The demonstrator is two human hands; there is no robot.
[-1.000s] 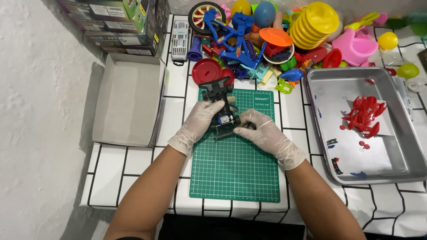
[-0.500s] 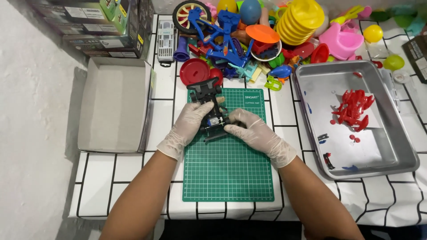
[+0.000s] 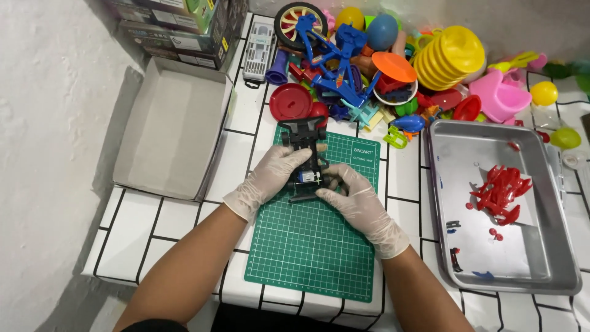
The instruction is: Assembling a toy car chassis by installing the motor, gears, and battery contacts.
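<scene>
White-tiled worktop [image 3: 184, 221] with dark grid lines, pale wall to the left; nearest, a green cutting mat [image 3: 313, 246], lower half bare; on its upper part, a black toy car chassis [image 3: 305, 161], long axis running away from the person, front end overhanging the mat's far edge; left hand [image 3: 270, 175], gloved, fingers closed on the chassis's left flank; right hand [image 3: 353, 193], gloved, closed on its near right end, fingertips at a small blue part; both hands equally near, thing between them; left, an open grey cardboard box [image 3: 172, 129]; right, a metal tray [image 3: 491, 209] holding red plastic pieces [image 3: 501, 190]; farthest, a heap of coloured toys [image 3: 393, 67], stacked boxes [image 3: 178, 24].
</scene>
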